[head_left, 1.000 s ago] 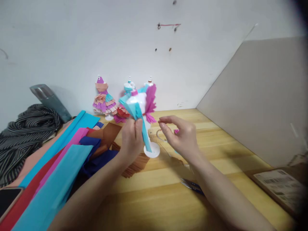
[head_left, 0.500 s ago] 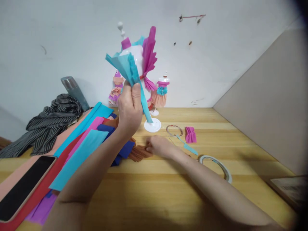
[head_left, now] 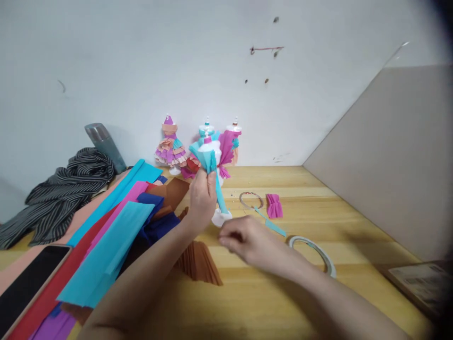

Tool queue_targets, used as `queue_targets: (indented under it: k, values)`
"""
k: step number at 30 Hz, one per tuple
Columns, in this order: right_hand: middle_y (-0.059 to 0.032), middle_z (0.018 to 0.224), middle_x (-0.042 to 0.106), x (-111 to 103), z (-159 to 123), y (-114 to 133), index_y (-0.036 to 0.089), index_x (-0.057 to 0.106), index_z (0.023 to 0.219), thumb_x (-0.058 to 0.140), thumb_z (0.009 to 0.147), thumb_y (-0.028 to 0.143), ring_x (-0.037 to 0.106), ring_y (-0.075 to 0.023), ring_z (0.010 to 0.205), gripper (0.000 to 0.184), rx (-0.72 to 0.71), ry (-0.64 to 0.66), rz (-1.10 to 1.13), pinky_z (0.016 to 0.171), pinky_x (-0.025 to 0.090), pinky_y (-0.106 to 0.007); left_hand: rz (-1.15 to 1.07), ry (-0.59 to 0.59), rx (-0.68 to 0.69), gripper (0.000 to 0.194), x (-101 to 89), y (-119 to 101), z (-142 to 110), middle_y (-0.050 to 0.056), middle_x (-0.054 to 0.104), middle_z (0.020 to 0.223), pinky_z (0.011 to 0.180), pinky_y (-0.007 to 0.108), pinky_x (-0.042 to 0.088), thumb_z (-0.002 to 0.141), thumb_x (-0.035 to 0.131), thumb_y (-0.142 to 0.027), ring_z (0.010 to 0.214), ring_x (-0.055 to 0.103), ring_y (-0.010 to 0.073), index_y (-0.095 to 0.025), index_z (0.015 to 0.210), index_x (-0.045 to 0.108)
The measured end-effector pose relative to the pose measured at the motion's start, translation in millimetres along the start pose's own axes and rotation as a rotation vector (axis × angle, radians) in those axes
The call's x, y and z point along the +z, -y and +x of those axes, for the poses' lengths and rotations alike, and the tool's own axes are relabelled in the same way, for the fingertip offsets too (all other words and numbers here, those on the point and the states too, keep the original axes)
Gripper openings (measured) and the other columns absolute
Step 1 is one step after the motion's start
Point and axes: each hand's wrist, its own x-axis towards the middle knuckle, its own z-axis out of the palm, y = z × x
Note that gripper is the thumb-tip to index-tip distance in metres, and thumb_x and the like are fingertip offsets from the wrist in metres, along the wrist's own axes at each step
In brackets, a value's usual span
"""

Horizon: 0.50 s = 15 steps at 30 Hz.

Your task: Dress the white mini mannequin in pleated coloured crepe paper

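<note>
A small white dress-form mannequin stands nearly upright on its round white base. Light-blue crepe paper and magenta pleated paper dress it. Around its lower part and the blue paper, my left hand is closed. My right hand hovers over the table just right of the base, with thumb and fingers curled together; whether a small thing is between them I cannot make out. A pleated brown paper piece lies below and left of it, apart from the fingers.
Other dressed mannequins, one in purple and peach, stand by the wall. Paper sheets, a phone, a striped cloth and a bottle fill the left. Tape rolls and a magenta piece lie right.
The mannequin has come down and straightened from a tilt, with my left hand still on it. My right hand has moved away from the brown pleated paper, which now lies nearer me. The view has shifted.
</note>
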Motion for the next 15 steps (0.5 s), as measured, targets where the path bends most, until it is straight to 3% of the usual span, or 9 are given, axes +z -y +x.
queue_targets:
  k: [3, 5, 9, 15]
  values:
    - [0.0007, 0.066, 0.063, -20, 1, -4, 0.019, 0.062, 0.074, 0.057, 0.084, 0.019, 0.056, -0.0122, 0.058, 0.011, -0.003, -0.468, 0.091, 0.057, 0.045, -0.025, 0.003, 0.045, -0.018, 0.023, 9.3, 3, -10, -0.001, 0.048, 0.066, 0.064, 0.029, 0.039, 0.096, 0.033, -0.031, 0.063, 0.050, 0.0162, -0.021, 0.078, 0.044]
    - [-0.0008, 0.074, 0.065, -23, 8, -8, 0.019, 0.064, 0.081, 0.060, 0.084, 0.021, 0.060, -0.0134, 0.064, 0.005, -0.018, -0.641, 0.137, 0.062, 0.048, -0.027, 0.002, 0.073, -0.011, 0.022, 14.0, 2, -17, 0.001, 0.051, 0.069, 0.064, 0.031, 0.041, 0.096, 0.033, -0.030, 0.066, 0.053, 0.0177, -0.021, 0.081, 0.045]
    - [-0.0022, 0.081, 0.067, -17, 23, -17, 0.020, 0.065, 0.089, 0.061, 0.083, 0.022, 0.062, -0.0148, 0.070, 0.008, -0.031, -0.691, 0.158, 0.063, 0.051, -0.028, -0.020, 0.129, 0.035, 0.016, 20.4, 0, -27, 0.006, 0.058, 0.081, 0.066, 0.033, 0.046, 0.096, 0.034, -0.025, 0.074, 0.057, 0.0204, -0.021, 0.089, 0.047]
    - [-0.0008, 0.075, 0.062, -15, 23, -27, 0.020, 0.062, 0.080, 0.061, 0.082, 0.021, 0.058, -0.0144, 0.068, 0.003, -0.064, -0.736, 0.145, 0.064, 0.048, -0.029, -0.061, 0.130, 0.093, 0.012, 24.5, 4, -33, 0.007, 0.060, 0.086, 0.068, 0.033, 0.048, 0.095, 0.035, -0.023, 0.079, 0.059, 0.0202, -0.022, 0.092, 0.047]
